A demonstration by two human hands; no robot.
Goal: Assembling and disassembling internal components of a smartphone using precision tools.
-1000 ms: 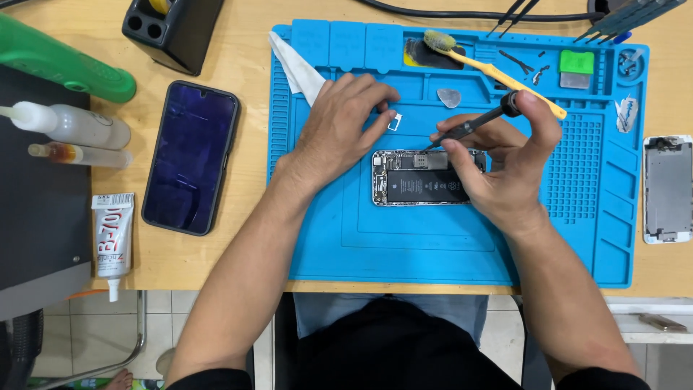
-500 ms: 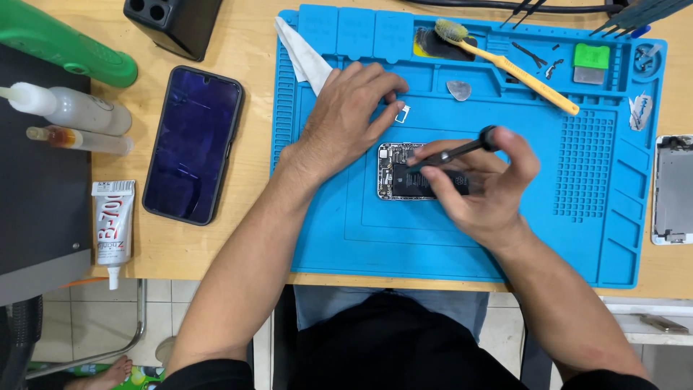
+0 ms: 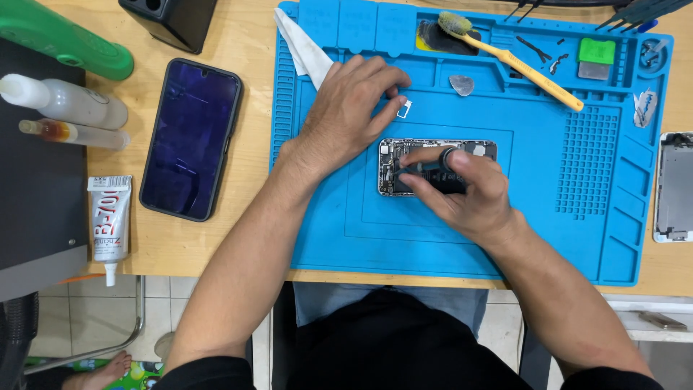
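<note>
Far left of the bench I've got a green bottle [image 3: 61, 40], two small squeeze bottles [image 3: 65, 101], and a tube of glue [image 3: 110, 220] lying near the edge. Next over is a dark phone [image 3: 191, 137] face up on the wood, just left of my blue repair mat [image 3: 577, 245]. My left hand [image 3: 350, 108] is flat on the mat, fingers spread and loose, not gripping anything, fingertips just beside a tiny white SIM tray [image 3: 404, 108] and partly over a white cloth [image 3: 303, 47]. The opened phone [image 3: 480, 149] sits mid-mat with its guts showing. My right hand [image 3: 465, 191] is over it, fingers pinched shut around a black screwdriver [image 3: 426, 166], tip down on the left part of the board. Farther right, at the far edge, a yellow toothbrush [image 3: 523, 65], a grey pick [image 3: 462, 84] and a green block [image 3: 598, 50]. Off the mat at the right lies a separate phone frame [image 3: 675, 184].
</note>
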